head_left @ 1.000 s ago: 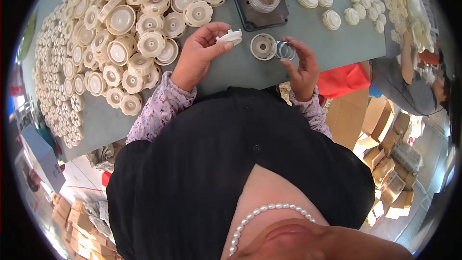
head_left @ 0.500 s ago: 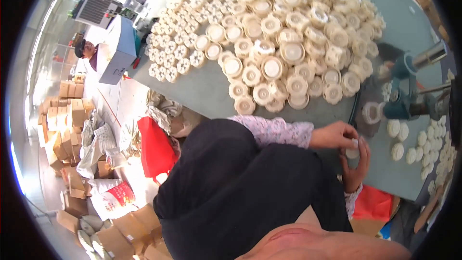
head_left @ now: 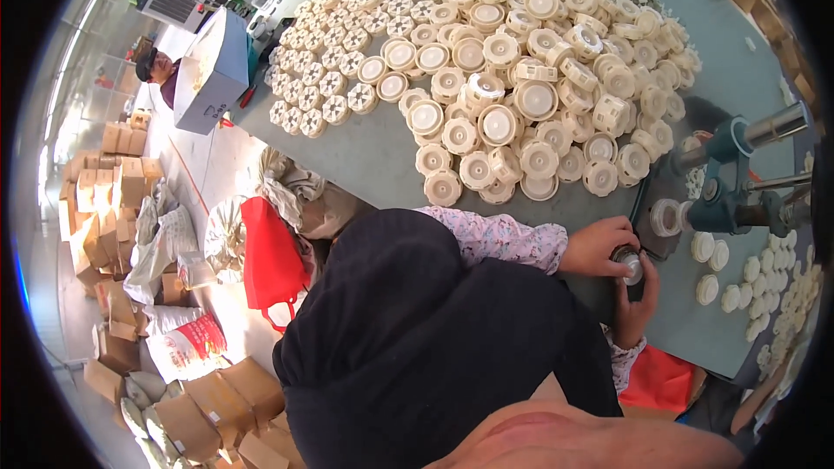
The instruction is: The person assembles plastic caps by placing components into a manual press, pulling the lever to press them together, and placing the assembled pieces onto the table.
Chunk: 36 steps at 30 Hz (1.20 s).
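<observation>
My left hand (head_left: 598, 248), in a floral sleeve, reaches from the left with its fingers bent around a small round piece (head_left: 633, 271) that has a shiny silvery face and a dark rim. My right hand (head_left: 638, 302) grips the same piece from below, thumb and fingers curled at its edge. Both hands are just above the near table edge, left of a teal hand press (head_left: 725, 182). A pale translucent ring (head_left: 666, 218) sits by the press. Beyond my hands lies a big heap of cream round plastic caps (head_left: 539, 100).
Flatter octagonal cream parts (head_left: 334, 82) spread at the heap's left. White round pieces (head_left: 757, 282) lie right of the press. A red bag (head_left: 269, 252) and cardboard boxes (head_left: 230, 395) stand on the floor at left. Another person (head_left: 161, 65) is behind a grey box (head_left: 211, 78).
The piece between my hands has turned, now showing a silvery face and dark rim. My right fingers have closed nearer to my left hand. The whole view has shifted slightly.
</observation>
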Tool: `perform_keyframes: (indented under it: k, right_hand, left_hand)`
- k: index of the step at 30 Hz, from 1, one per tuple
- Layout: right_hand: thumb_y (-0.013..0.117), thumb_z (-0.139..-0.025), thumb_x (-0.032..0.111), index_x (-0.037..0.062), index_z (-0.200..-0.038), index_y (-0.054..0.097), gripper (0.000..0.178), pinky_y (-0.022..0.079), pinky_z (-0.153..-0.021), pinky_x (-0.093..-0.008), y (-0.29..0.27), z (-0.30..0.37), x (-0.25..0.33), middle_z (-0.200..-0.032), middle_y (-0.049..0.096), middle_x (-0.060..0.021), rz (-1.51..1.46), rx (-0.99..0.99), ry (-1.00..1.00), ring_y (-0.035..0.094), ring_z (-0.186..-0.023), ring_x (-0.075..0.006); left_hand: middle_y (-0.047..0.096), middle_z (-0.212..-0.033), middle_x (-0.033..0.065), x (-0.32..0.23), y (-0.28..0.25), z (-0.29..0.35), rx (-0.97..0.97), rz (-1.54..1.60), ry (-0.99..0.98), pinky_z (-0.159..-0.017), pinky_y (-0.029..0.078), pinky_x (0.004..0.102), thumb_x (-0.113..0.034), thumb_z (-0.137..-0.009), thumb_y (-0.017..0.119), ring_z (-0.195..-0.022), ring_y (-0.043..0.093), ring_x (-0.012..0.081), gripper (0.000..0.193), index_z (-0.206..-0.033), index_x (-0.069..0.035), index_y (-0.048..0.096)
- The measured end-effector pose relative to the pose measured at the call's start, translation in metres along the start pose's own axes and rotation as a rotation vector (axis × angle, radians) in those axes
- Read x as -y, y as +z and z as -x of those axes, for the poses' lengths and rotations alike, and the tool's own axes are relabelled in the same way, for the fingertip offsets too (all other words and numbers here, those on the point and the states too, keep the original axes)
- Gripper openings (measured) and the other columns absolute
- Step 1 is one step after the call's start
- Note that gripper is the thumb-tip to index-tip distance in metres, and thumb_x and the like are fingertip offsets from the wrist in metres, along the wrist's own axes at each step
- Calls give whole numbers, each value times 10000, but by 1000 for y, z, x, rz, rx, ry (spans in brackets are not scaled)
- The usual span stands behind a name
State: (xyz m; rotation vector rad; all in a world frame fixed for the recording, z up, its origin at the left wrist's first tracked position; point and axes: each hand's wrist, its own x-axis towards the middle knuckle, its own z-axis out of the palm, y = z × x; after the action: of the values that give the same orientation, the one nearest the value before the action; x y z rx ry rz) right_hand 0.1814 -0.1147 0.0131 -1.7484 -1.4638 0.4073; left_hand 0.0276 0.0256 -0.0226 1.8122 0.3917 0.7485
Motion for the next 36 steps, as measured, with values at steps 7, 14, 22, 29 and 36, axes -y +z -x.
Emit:
perform_keyframes:
  k: [7,14,22,29,36]
  right_hand:
    - [770,-925,143,14,-1343,634,458,456,-1104,-471,6,-6,-2,-1341,665,-187,163,-14,-38,621,-1263,-399]
    - [671,-998,193,21,-1352,644,395,413,-1127,-455,-5,2,12,-1420,591,-204,224,26,-141,553,-1335,-383]
    - [653,-996,78,-15,-1272,629,292,500,-1030,-398,-10,29,-7,-1299,605,-190,-232,130,249,626,-1208,-304]
    - [774,-884,7,44,-1202,697,329,567,-841,-306,-13,-2,16,-1089,714,-113,-191,24,141,721,-951,-215]
    - [771,-820,-61,68,-1163,721,369,594,-812,-377,-24,-68,-8,-1123,687,-100,159,-344,-336,714,-962,-297]
  left_hand:
    - [610,-1133,180,5,0,1,-3,-34,34,-920,528,426,-234,-799,824,-1067,623,367,483,-1194,-6,667]
    - [591,-1152,172,-3,-4,-3,86,-81,-38,-962,516,436,-143,-745,810,-1090,605,379,469,-1177,-19,678]
    - [608,-1196,153,-4,-4,16,149,-13,165,-972,517,452,-240,-760,872,-1153,616,366,504,-1197,-67,689]
    - [714,-1095,145,-23,-33,0,18,-169,188,-854,574,428,-102,-741,865,-1003,702,345,417,-1141,-64,754]
    - [706,-1092,103,-26,-26,-71,-169,-266,461,-883,573,391,58,-710,835,-1042,698,306,376,-1062,-50,760]
